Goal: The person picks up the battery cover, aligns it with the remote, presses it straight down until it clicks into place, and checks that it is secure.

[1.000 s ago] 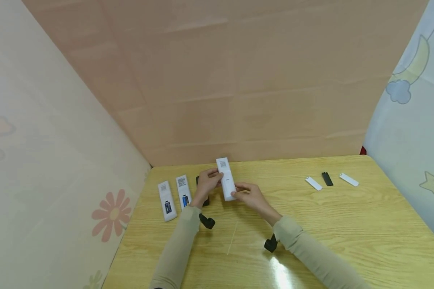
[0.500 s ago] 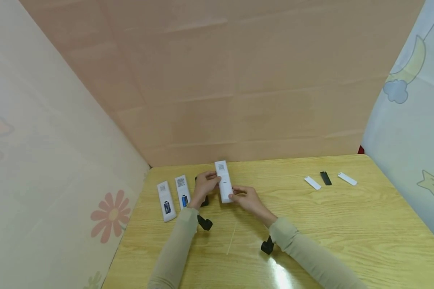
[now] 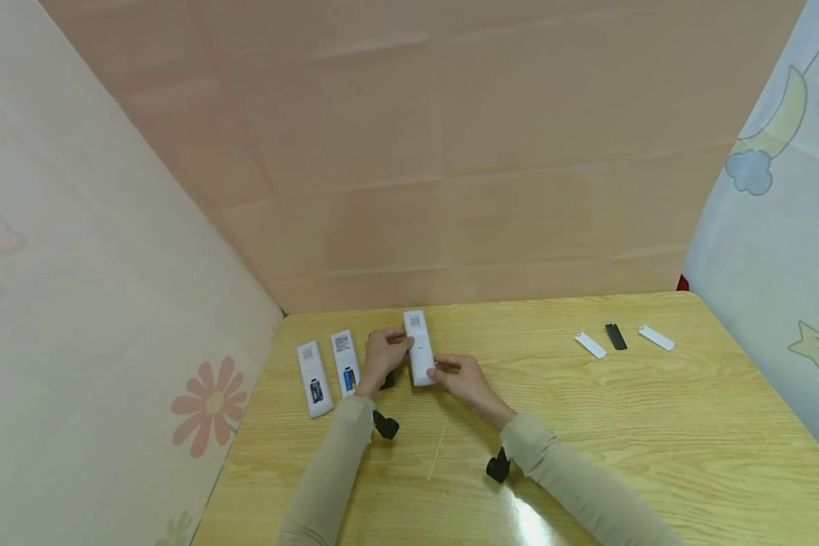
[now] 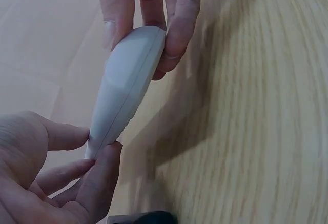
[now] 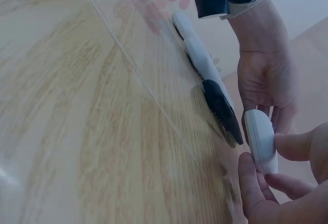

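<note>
A white remote control (image 3: pixel 419 350), back side up with a printed code near its far end, is held above the table between both hands. My left hand (image 3: pixel 387 353) pinches its left edge between thumb and fingers. At the near right corner, my right hand (image 3: pixel 465 379) grips it the same way. In the left wrist view the remote's rounded side shows a thin seam. Just left of the left hand lie two white remotes, the outer one (image 3: pixel 315 379) and the inner one (image 3: pixel 346 362), with batteries showing in their uncovered compartments. A black remote (image 5: pixel 220 108) lies beside them, mostly hidden by the left hand in the head view.
To the right on the wooden table (image 3: pixel 587 440) lie a white battery cover (image 3: pixel 590 345), a black cover (image 3: pixel 616 337) and another white cover (image 3: pixel 657 338). A tan backdrop (image 3: pixel 437 152) stands behind the table's far edge, with patterned sheets on both sides.
The held remote has come slightly nearer and to the left, and stands a little straighter. The right hand has shifted left with it; both hands keep their grip.
</note>
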Available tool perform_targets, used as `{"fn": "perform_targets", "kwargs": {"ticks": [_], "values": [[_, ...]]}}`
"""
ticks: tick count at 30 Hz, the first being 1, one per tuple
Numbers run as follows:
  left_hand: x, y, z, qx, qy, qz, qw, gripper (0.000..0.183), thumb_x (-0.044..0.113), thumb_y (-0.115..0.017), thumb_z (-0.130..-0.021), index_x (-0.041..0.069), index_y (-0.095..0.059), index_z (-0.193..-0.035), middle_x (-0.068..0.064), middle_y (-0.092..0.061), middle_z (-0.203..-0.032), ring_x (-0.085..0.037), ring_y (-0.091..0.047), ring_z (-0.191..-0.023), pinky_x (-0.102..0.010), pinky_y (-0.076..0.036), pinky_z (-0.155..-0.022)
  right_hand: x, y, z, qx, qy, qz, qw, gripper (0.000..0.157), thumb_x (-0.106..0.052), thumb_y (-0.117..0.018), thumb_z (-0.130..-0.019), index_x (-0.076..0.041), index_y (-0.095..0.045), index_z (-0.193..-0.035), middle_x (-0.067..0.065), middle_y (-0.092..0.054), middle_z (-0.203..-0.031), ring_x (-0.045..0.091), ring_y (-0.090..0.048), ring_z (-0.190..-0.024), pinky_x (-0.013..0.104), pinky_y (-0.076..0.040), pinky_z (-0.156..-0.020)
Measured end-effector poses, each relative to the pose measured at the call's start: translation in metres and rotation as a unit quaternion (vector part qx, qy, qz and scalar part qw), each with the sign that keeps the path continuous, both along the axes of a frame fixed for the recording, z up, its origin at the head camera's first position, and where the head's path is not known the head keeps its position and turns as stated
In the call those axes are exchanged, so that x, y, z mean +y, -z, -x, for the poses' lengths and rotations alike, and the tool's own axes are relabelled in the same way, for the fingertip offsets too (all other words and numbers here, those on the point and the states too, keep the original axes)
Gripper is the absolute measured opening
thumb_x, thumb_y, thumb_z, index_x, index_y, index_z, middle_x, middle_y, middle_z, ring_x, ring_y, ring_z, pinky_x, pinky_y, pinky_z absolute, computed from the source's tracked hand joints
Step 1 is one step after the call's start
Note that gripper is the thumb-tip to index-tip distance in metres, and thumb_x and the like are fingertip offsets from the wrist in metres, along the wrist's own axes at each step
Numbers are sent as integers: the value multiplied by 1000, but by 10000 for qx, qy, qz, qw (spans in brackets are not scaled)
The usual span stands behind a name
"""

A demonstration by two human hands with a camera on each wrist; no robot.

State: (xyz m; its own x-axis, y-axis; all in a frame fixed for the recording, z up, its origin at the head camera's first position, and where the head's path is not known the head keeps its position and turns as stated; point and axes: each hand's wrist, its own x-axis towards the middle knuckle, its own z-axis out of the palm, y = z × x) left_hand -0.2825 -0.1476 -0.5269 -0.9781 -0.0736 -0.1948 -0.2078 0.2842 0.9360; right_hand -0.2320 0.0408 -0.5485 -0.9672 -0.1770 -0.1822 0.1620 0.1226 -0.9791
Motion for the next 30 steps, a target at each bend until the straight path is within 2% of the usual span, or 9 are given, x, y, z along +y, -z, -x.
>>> {"fn": "perform_targets", "kwargs": {"ticks": [4, 9, 19, 25, 27, 30], "values": [[-1, 1, -2, 140, -59, 300, 9994, 34, 22, -74, -93, 3, -71, -121, -12, -71, -109, -21, -71, -88, -37, -61, -75, -4, 1, -1, -19, -46, 124, 9999, 40, -7, -72, -92, 6, -64, -129, 21, -68, -113, 26, -69, -98, 35, -60, -82], [-4, 3, -4, 282, -50, 831, 9961, 35, 26, -75, -91, 8, -72, -120, -8, -72, -111, -22, -68, -99, -34, -59, -77, -6, 2, -1, -97, -110, 218, 9997, 39, -7, -71, -93, 7, -63, -128, 24, -68, -116, 27, -71, -98, 36, -60, -83], [-7, 6, -4, 172, 118, 1241, 9921, 37, 24, -75, -91, 6, -70, -122, -7, -72, -112, -23, -68, -101, -35, -58, -80, -7, 5, 1, -214, -428, 97, 9988, 40, -12, -68, -96, 4, -63, -131, 21, -65, -124, 24, -69, -102, 35, -59, -86], [-2, 2, -7, 123, 183, 1687, 9854, 35, 26, -72, -93, 8, -70, -123, -7, -72, -112, -23, -68, -102, -38, -58, -82, -5, 1, 1, -226, -493, -34, 9985, 39, -13, -69, -95, 4, -63, -130, 19, -67, -118, 23, -70, -98, 34, -59, -83], [0, 0, -8, 148, 208, 1852, 9824, 35, 26, -72, -94, 7, -70, -123, -7, -72, -112, -24, -68, -103, -39, -58, -83, -6, -1, 2, -96, -455, -263, 9986, 38, -14, -71, -94, 3, -65, -128, 17, -69, -114, 21, -70, -96, 34, -60, -82], [2, -1, -11, 280, 262, 2067, 9777, 32, 24, -71, -94, 5, -70, -121, -9, -72, -111, -25, -68, -101, -40, -58, -82, -8, -2, 1, 334, -371, -876, 9949, 36, -16, -75, -91, 0, -70, -122, 9, -72, -104, 17, -68, -90, 32, -59, -76]]}}
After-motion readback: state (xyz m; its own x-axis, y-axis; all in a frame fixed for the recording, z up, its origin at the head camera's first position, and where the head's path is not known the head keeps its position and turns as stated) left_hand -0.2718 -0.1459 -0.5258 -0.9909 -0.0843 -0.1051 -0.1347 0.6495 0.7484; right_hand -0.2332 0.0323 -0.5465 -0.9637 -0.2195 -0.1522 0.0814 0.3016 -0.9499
